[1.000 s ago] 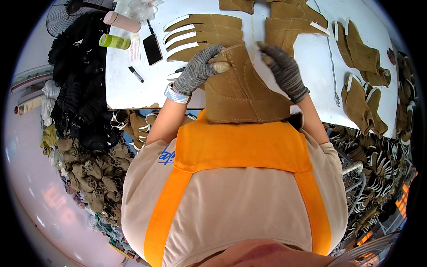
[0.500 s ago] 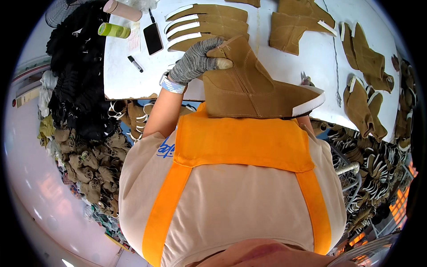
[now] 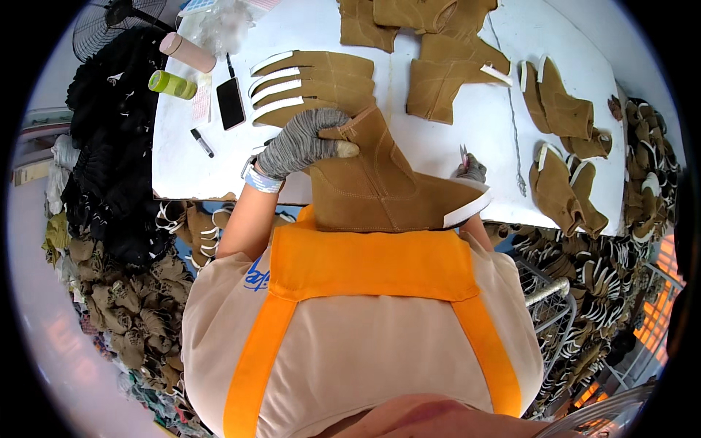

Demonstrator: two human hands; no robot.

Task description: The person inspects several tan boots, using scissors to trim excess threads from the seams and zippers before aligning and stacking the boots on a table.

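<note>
My left hand (image 3: 305, 144), in a grey knitted glove with bare-looking pale fingertips, grips the top edge of a brown boot upper (image 3: 365, 179), thumb on the near side. The upper lies sideways in front of my chest, its toe with a white edge strip pointing right. Beyond the toe, partly hidden by it, my gloved right hand (image 3: 472, 171) is closed around small snips (image 3: 463, 153). Only their pointed metal tips show, aimed away from me. Just past my left hand, several brown uppers with white strips (image 3: 321, 80) lie in an overlapping row.
On the white table (image 3: 438, 157) are a phone (image 3: 231, 104), a marker (image 3: 202, 143), a pink bottle (image 3: 188, 52), a green container (image 3: 172, 85) and more brown uppers (image 3: 562, 182). Black material (image 3: 113, 168) is heaped at left. A metal cart (image 3: 551, 299) stands at right, near piled uppers.
The view has shifted, so the table sits lower and further left in it. My right hand and the snips show more fully beyond the toe. My left hand keeps its grip on the boot upper.
</note>
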